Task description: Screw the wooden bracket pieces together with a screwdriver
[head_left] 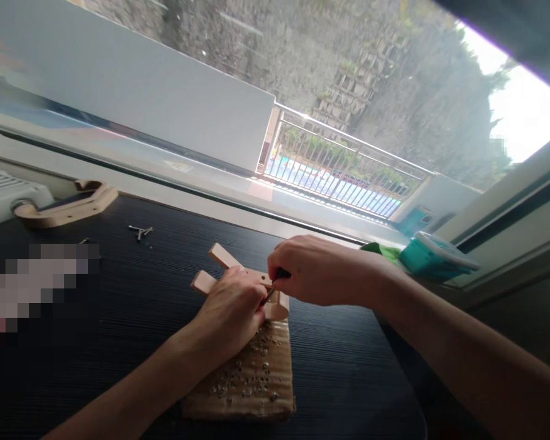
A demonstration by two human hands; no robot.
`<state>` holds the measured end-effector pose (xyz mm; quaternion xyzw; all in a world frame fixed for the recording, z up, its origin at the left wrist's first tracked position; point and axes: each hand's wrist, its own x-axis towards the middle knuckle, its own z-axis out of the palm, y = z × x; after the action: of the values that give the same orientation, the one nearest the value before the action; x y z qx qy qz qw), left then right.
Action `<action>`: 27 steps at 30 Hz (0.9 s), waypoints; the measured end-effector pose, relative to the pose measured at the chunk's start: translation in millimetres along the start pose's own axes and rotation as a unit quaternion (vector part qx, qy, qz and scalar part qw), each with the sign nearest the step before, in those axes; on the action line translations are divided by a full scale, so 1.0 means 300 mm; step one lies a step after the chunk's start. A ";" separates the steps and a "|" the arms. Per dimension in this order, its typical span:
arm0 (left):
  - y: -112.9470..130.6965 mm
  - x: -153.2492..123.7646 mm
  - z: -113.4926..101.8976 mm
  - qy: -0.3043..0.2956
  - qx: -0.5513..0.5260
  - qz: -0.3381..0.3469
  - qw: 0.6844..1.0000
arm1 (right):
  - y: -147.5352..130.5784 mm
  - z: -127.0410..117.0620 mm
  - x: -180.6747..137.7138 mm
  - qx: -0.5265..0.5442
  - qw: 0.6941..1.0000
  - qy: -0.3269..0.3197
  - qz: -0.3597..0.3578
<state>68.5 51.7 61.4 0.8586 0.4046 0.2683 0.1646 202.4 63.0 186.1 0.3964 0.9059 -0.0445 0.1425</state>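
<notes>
My right hand (297,269) is closed around the dark handle of a screwdriver (270,294). Its thin metal shaft slants down toward the fingers of my left hand (241,305). Those left fingers are wrapped over a pale wooden frame piece (203,282) with small dark holes, pressing it down. The screwdriver's tip is hidden by the left fingers. Beneath the wood lies a corrugated cardboard pad (238,397), its near part dotted with many small holes and tears.
Several loose screws (141,233) lie on the black table (156,342). A curved wooden piece (68,211) and a white slatted object (11,192) sit at the far left. By the window, a teal tub (433,256) stands beside green cloth-like material (382,249).
</notes>
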 end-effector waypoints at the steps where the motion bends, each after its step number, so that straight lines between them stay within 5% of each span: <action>1: -0.001 -0.001 0.001 0.000 -0.001 0.002 1.000 | -0.003 0.000 -0.001 -0.006 1.000 -0.002 0.014; 5: 0.002 -0.001 0.002 0.000 0.006 0.003 1.000 | -0.015 -0.009 -0.012 -0.023 0.998 -0.009 0.050; 14: 0.003 0.003 0.000 -0.004 0.020 -0.010 1.000 | -0.027 -0.016 -0.014 -0.022 0.999 0.006 -0.032; 27: 0.006 0.006 0.005 -0.011 0.031 -0.013 0.999 | -0.021 -0.018 0.001 -0.037 0.998 -0.010 0.049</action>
<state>71.3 51.9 61.8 0.8610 0.4218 0.2440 0.1457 196.3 59.8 190.9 0.4342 0.8849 -0.0080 0.1686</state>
